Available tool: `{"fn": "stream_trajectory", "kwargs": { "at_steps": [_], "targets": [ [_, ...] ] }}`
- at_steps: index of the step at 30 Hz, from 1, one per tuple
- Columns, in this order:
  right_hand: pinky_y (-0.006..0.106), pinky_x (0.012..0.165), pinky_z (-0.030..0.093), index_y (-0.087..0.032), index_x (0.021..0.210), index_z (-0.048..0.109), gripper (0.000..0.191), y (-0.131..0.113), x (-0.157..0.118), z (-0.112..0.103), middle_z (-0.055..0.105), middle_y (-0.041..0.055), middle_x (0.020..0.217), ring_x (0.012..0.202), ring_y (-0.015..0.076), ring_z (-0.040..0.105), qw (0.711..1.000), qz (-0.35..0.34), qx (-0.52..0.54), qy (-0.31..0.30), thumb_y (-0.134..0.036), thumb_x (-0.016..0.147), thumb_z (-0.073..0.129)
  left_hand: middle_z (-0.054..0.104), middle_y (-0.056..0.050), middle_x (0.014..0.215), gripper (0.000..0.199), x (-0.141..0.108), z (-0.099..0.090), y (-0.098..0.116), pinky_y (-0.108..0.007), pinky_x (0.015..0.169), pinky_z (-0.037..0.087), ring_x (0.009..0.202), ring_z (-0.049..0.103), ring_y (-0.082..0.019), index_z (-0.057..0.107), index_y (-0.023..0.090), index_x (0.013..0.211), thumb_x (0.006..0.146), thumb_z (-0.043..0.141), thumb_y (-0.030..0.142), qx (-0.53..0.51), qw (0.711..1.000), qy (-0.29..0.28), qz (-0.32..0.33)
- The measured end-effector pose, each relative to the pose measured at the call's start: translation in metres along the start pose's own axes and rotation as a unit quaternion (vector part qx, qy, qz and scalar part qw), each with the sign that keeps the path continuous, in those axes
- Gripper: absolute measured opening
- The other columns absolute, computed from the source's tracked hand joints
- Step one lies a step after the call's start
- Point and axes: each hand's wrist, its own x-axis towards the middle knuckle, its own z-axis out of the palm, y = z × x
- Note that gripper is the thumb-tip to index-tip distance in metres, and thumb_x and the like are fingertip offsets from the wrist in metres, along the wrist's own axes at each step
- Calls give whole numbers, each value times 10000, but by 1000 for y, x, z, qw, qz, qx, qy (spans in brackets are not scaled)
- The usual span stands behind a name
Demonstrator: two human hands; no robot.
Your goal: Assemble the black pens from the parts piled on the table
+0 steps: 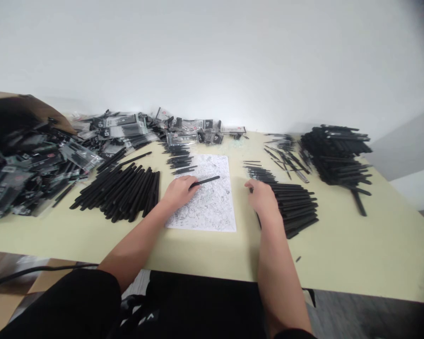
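My left hand (181, 192) is closed around a slim black pen (209, 180), which points right over a white sheet (212, 212) covered in dark scribbles. My right hand (263, 197) is closed, its fingers curled at the left edge of a row of black pen-like sticks (298, 202). A dark bit shows at its fingertips, too small to make out. Beyond that hand lies a group of short, thin dark pieces (263, 174). Left of my left hand, a fanned pile of black sticks (127, 193) rests on the table.
Clear plastic packets (123, 127) with dark contents heap along the back, spilling from a cardboard box (38, 108) at left. More short dark pieces (178, 157) lie behind the sheet's left edge. A tall stack of black sticks (339, 155) stands right, beside loose thin rods (282, 157).
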Motion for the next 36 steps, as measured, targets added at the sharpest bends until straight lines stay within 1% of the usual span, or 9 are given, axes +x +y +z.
{"fn": "stream_trajectory", "kwargs": {
  "at_steps": [5, 15, 22, 27, 29, 31, 33, 35, 36],
  "targets": [
    [252, 721, 448, -229, 1076, 713, 482, 1, 0, -3, 710, 74, 1119, 977, 197, 654, 1000, 19, 1, 5, 17, 738, 473, 709, -61, 1000, 194, 0, -1, 1, -332, 807, 509, 926, 657, -223, 653, 210, 1002, 937, 524, 339, 3, 1000, 2, 1],
    [279, 729, 454, -228, 1123, 693, 488, 2, -1, -11, 707, 86, 1128, 1011, 235, 653, 998, 58, -22, -5, 0, 758, 463, 709, -64, 1009, 183, 1, 0, 0, -339, 813, 504, 938, 658, -234, 657, 208, 1001, 937, 538, 332, 2, 1000, -2, -4],
    [298, 739, 471, -228, 1164, 674, 491, -1, -1, -12, 696, 96, 1146, 1014, 239, 654, 996, 59, -63, -12, -31, 753, 489, 709, -67, 1018, 184, 1, -1, 2, -348, 816, 506, 947, 656, -241, 656, 206, 1011, 936, 541, 329, 3, 1000, -7, -10],
    [330, 822, 463, -226, 1145, 671, 481, 0, 0, -5, 686, 93, 1140, 1015, 236, 649, 995, 8, -88, 48, -24, 737, 516, 711, -65, 1013, 185, 1, -1, 2, -344, 816, 504, 942, 656, -240, 658, 194, 1008, 934, 554, 327, 9, 1000, -6, -10],
    [353, 859, 450, -220, 1128, 671, 434, -2, 0, -1, 680, 102, 1153, 1039, 250, 635, 993, -39, -72, 89, -46, 757, 529, 712, -59, 1007, 173, 1, 0, 2, -334, 819, 503, 942, 655, -232, 660, 199, 1005, 928, 568, 323, 13, 1000, -2, -10],
    [361, 878, 438, -212, 1108, 669, 327, -8, 0, 3, 683, 104, 1153, 1049, 259, 626, 987, -111, -26, 113, -126, 816, 547, 712, -55, 1002, 160, 0, 1, 1, -328, 821, 503, 943, 654, -227, 662, 202, 999, 921, 583, 317, 17, 1000, 4, -8],
    [339, 856, 433, -206, 1064, 667, 226, -17, -1, 7, 702, 96, 1096, 1010, 249, 633, 977, -184, 33, 105, -256, 911, 509, 712, -55, 995, 155, 0, 3, 0, -330, 821, 504, 941, 652, -226, 665, 199, 990, 916, 595, 315, 21, 1000, 8, -1],
    [308, 794, 418, -215, 986, 663, 309, -28, -4, 11, 718, 79, 978, 918, 225, 642, 967, -231, 73, 82, -360, 989, 391, 712, -55, 982, 153, 0, 4, -1, -332, 820, 505, 930, 651, -225, 667, 194, 984, 911, 607, 315, 23, 1000, 13, 9],
    [296, 750, 402, -217, 940, 655, 357, -34, -5, 12, 715, 74, 917, 863, 215, 640, 965, -238, 80, 74, -390, 1005, 350, 712, -54, 977, 150, 0, 5, -2, -330, 820, 504, 924, 651, -222, 668, 194, 982, 908, 613, 314, 23, 999, 17, 14]
  ]
}}
